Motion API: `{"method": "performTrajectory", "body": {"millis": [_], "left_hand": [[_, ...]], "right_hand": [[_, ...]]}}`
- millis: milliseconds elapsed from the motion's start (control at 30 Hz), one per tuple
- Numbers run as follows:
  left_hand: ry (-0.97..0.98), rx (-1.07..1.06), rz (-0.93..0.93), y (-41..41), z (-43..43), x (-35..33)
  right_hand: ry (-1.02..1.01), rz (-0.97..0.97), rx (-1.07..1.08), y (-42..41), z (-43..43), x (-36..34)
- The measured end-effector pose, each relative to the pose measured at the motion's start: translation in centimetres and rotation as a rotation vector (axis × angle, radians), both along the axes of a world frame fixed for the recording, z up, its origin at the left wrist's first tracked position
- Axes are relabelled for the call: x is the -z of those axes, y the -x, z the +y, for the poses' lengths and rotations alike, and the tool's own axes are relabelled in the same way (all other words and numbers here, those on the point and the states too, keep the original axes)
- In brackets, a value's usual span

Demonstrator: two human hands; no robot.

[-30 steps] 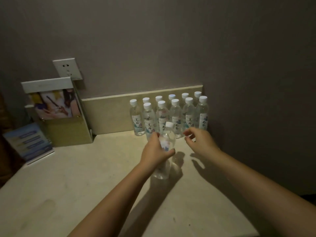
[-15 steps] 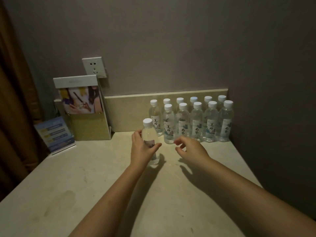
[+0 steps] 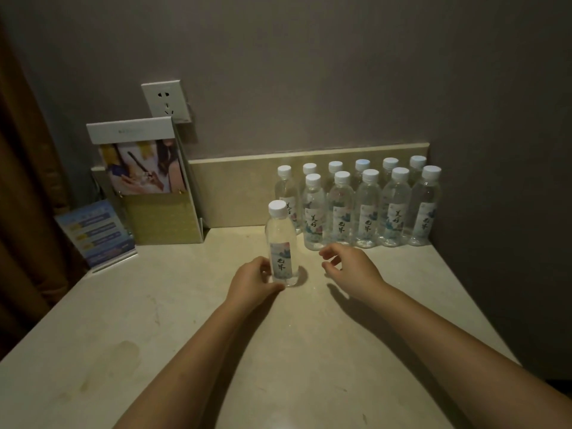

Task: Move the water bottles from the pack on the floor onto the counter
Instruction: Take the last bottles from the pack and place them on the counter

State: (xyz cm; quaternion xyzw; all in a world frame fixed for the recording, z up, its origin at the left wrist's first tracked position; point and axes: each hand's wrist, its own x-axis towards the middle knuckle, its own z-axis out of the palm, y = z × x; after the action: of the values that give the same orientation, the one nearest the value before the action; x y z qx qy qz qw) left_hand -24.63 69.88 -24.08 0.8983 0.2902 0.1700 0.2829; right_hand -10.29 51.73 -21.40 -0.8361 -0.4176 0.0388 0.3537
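Note:
A clear water bottle (image 3: 281, 243) with a white cap and a printed label stands upright on the beige counter (image 3: 154, 320). My left hand (image 3: 252, 281) curls around its lower part from the left, fingers against the base. My right hand (image 3: 351, 264) hovers just to the bottle's right, fingers apart and holding nothing. Several identical bottles (image 3: 368, 209) stand in two rows at the back right corner, against the low backsplash. The pack on the floor is out of view.
A brochure stand with a picture (image 3: 148, 184) sits at the back left, below a wall socket (image 3: 165, 100). A blue leaflet holder (image 3: 96, 233) stands beside it near the left edge. A brown curtain hangs at the far left. Walls close the back and right.
My left hand has carried the bottle leftward and set it upright on the counter in front of the rows. My right hand has drawn back from the rows and stays empty.

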Motion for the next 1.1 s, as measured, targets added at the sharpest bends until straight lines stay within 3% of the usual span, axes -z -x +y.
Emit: {"method": "performTrajectory", "body": {"millis": [533, 967, 1100], "left_hand": [[0.002, -0.008, -0.053, -8.1, 4.5, -0.2], [-0.053, 0.055, -0.060, -8.3, 4.3, 0.7], [-0.027, -0.014, 0.003, -7.8, 3.5, 1.3]], "right_hand": [[0.013, 0.026, 0.200, -4.1, -3.6, 1.0], [0.046, 0.030, 0.218, -4.9, -2.7, 0.8], [0.053, -0.003, 0.369, -5.9, -3.9, 0.9]]}}
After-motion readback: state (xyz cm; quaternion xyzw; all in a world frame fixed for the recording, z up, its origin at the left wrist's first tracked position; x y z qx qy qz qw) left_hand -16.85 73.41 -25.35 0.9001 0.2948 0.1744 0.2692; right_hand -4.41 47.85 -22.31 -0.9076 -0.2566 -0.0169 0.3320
